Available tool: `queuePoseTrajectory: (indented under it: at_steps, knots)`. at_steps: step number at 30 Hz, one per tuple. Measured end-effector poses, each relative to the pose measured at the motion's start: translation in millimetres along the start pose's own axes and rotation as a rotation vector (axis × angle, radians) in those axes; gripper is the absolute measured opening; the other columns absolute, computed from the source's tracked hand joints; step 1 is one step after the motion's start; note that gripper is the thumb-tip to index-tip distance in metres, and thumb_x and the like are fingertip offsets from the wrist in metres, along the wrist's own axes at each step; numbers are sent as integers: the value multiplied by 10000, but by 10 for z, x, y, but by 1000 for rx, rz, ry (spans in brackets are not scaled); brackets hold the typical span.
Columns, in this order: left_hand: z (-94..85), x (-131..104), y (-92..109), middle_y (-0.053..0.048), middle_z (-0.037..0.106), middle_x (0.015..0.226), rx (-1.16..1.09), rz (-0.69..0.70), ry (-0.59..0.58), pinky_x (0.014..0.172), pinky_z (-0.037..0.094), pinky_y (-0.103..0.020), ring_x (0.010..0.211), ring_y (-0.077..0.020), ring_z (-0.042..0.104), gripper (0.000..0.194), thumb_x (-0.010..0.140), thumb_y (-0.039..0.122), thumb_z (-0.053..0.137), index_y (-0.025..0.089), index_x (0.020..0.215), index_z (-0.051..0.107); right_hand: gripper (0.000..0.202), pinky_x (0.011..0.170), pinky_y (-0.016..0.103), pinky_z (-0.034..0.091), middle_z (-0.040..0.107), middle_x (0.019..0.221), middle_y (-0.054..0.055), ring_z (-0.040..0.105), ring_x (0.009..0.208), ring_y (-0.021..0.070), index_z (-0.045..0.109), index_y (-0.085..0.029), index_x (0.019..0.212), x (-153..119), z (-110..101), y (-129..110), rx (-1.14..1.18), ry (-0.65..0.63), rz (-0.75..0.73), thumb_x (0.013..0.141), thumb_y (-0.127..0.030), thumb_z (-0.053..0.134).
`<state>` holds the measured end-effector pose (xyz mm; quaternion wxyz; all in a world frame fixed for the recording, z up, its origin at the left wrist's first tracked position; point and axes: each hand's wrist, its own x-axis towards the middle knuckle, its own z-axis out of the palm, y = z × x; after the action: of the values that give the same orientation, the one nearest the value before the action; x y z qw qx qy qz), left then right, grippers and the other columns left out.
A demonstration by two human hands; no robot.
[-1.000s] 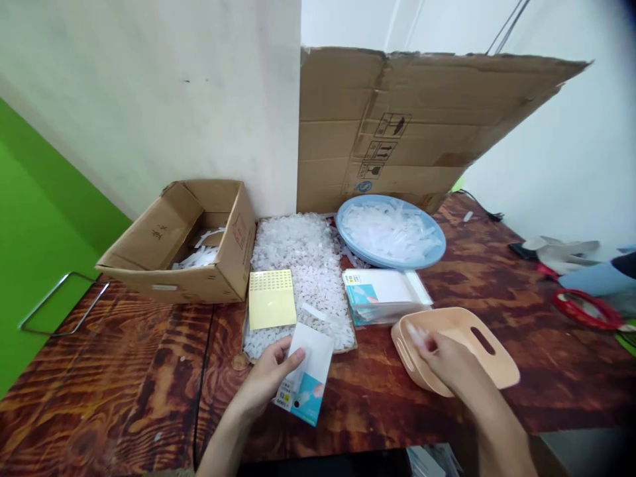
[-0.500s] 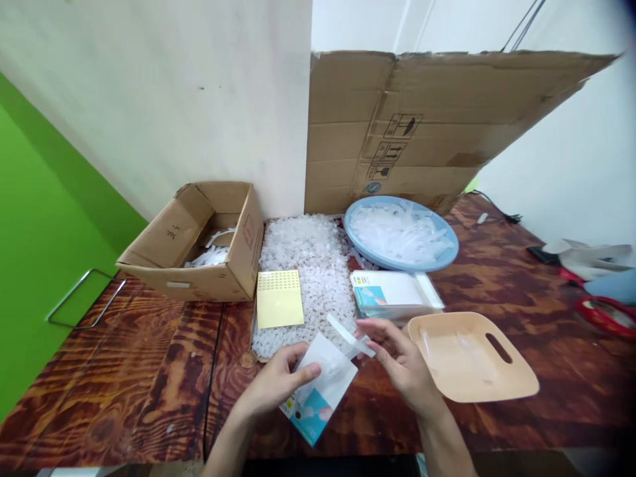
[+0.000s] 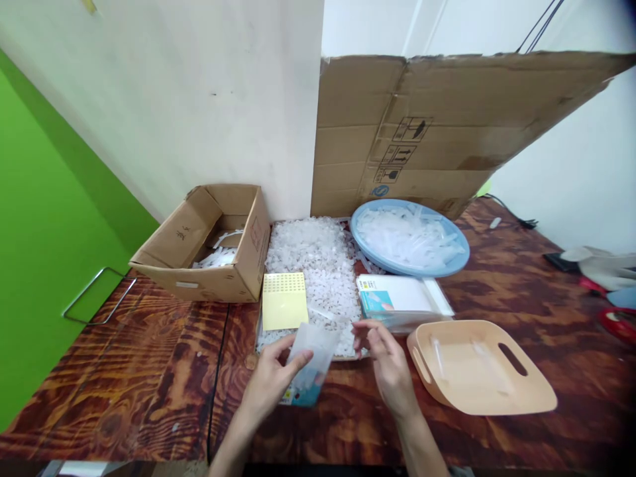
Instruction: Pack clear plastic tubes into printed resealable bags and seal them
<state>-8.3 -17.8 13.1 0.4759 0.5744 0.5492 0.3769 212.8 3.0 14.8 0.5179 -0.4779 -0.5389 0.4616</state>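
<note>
My left hand (image 3: 275, 374) grips a small flat packet (image 3: 314, 351), white with a blue printed end, thumb on top and fingers beneath. The packet is tilted and slightly blurred, and its upper end looks translucent. To its right, my right hand (image 3: 385, 361) hovers with bent fingers apart, and nothing shows between them. Behind both hands lies a wide layer of small whitish translucent pieces (image 3: 328, 265). A yellow sticker sheet (image 3: 285, 301) with rows of small dots rests on it. Similar white and blue packets (image 3: 397, 296) are stacked beyond my right hand.
A beige tray (image 3: 527, 391) with clear strips inside stands at right. Behind the stack, a blue basin (image 3: 460, 262) holds many translucent strips. An open cardboard box (image 3: 213, 281) with white scraps is at left. A large cardboard sheet (image 3: 447, 119) leans against the wall.
My right hand has come away from the pale strip it pinched at the packet's end, and its fingers have parted. The packet has turned more upright in my left hand. The view has shifted slightly.
</note>
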Motion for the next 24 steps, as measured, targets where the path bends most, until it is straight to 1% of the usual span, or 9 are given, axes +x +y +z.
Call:
queuePoseTrajectory:
  at_steps: [1,3,5,7,9,14,17,20,24]
  knots:
    - [43,-12,6,-97,739,1087,114,79,85,791,545,-326,962,-257,683,295,958,393,600,188,1130,725,355,677,302,569,713,905,77,660,703,196,698,-204,1143,-17,60,2,11,-15,19,999,-463,502]
    - [133,-43,37,-114,712,1185,365,277,198,861,551,-382,1037,-277,668,303,979,310,569,216,1244,684,350,704,299,574,718,1040,95,683,778,207,685,-205,1172,-40,204,-16,15,-88,39,962,-461,572]
    - [193,-73,94,-139,679,1254,567,450,190,914,543,-454,1086,-308,645,390,969,266,578,214,1354,608,325,796,310,565,712,1125,106,689,936,239,697,-200,1146,-31,333,-33,-27,-62,19,958,-438,581]
    - [203,-84,167,-153,654,1285,644,541,104,932,544,-478,1112,-317,625,462,950,267,613,201,1403,556,280,840,307,542,734,1052,94,681,978,245,722,-191,1043,6,407,-29,-82,6,8,972,-408,560]
    - [171,-60,234,-145,647,1274,601,580,52,940,550,-440,1129,-289,616,439,952,256,614,206,1384,561,279,797,293,533,745,919,74,689,885,232,727,-182,937,48,422,-11,-109,15,14,977,-394,551]
    - [102,139,269,-108,695,1081,430,550,186,882,561,-364,1015,-228,654,206,978,196,567,203,1156,672,254,692,269,511,727,840,52,670,777,210,715,-174,909,47,405,-22,-110,-175,-23,985,-353,552]
    - [109,251,247,-92,701,984,422,572,184,829,557,-356,932,-223,659,118,973,204,581,196,1031,683,245,650,264,477,696,773,36,641,718,195,685,-176,852,8,425,-48,-194,-197,-79,991,-315,540]
    - [101,293,237,-85,699,934,496,632,148,779,547,-334,867,-211,655,124,982,167,544,185,988,666,251,636,264,456,678,752,34,628,691,186,650,-176,812,-2,432,-47,-267,-203,-129,996,-279,514]
    - [87,326,210,-122,697,966,779,800,49,727,538,-340,832,-229,655,185,975,97,466,145,1016,640,273,617,265,455,664,733,39,627,674,185,636,-175,777,21,424,-33,-342,-218,-165,997,-252,493]
